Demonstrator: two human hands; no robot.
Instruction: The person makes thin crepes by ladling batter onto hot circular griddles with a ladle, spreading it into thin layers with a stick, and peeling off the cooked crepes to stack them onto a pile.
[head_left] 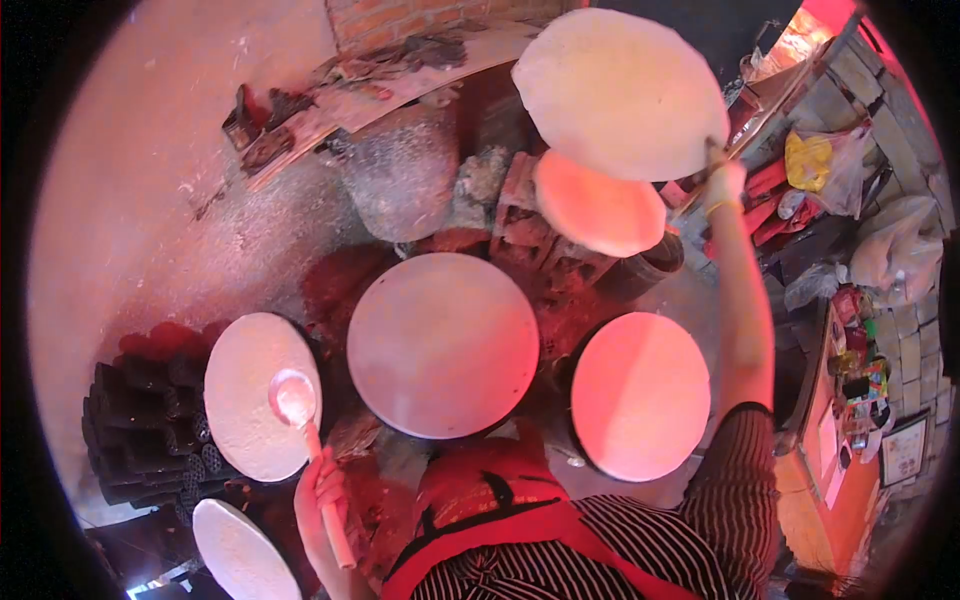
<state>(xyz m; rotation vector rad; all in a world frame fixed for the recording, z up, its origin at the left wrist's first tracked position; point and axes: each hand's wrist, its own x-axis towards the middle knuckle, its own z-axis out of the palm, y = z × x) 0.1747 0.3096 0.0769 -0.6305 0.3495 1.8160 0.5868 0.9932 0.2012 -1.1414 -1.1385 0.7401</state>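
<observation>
My left hand (325, 488) is closed around the wooden handle of a ladle (292, 399). The ladle's round bowl is over the pale batter-covered griddle (245, 385) on the left; I cannot tell whether they touch. My right arm reaches far forward, and my right hand (725, 183) grips the edge of a large thin pancake (620, 95). That pancake hangs spread out above another round pancake (600, 203), partly covering it. A bare round griddle (443, 345) lies in front of me, and a griddle with a pale surface (640, 396) is at the right.
Another pale round griddle (243, 552) sits at the lower left. Dark coal briquettes (140, 425) are stacked at the left. Bricks (525, 215) and a metal bucket (650, 262) stand beyond the griddles. Plastic bags (835, 165) and a cluttered wooden table (815, 490) are at the right.
</observation>
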